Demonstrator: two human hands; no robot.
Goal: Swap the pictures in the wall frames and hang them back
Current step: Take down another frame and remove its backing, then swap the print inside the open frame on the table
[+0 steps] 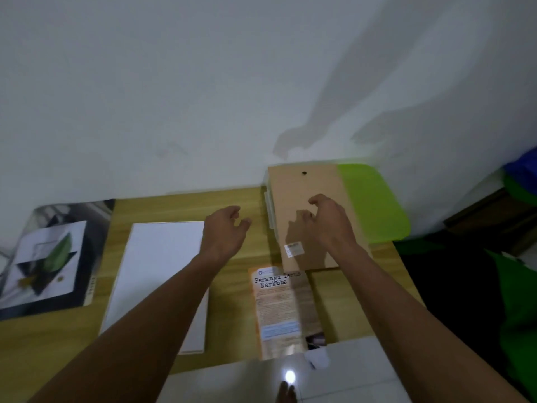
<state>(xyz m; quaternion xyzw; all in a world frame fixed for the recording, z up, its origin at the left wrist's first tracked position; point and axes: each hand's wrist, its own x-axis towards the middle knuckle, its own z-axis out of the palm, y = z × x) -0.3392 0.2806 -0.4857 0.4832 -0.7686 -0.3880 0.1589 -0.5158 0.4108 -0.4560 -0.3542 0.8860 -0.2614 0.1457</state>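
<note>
The right hand [325, 225] hangs loosely bent over the face-down frame's brown back [308, 190], gripping nothing. The left hand [225, 231], slack and empty, hovers beside it. The leaf picture [49, 257] lies far left on the surface [226, 301]. Probably mid-swap: lifting that back next needs an edge grip.

I have one head-worn view, looking forward and down onto the table [229, 309]. It sits close, the wall [174, 82] at 12 o'clock.

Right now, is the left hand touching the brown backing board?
Apart. The head view shows a strip of bare wooden table between the left hand and the near edge of the brown backing board.
</note>
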